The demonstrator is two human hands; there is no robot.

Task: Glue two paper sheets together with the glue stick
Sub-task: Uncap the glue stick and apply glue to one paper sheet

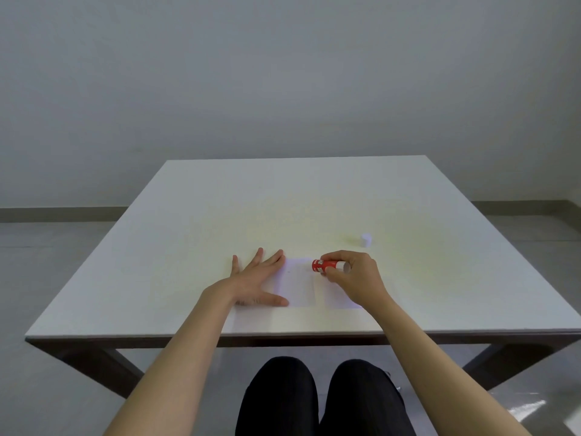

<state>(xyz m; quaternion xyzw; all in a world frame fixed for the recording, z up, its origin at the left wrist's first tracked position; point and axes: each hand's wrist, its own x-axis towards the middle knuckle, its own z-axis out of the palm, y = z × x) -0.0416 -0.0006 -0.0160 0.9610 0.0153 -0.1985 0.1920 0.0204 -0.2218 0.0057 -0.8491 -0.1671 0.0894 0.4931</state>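
Observation:
Two small white paper sheets lie side by side on the white table (314,190). The left sheet (297,284) is pressed down at its left edge by my left hand (257,281), flat with fingers spread. The right sheet (338,295) is partly hidden under my right hand (355,276). That hand grips a red glue stick (328,266) held sideways, its red end pointing left over the top right corner of the left sheet. Whether the stick touches the paper is unclear.
A small white cap (365,240) stands on the table beyond my right hand. The table's front edge (283,335) runs just above my knees. A grey wall and floor surround the table.

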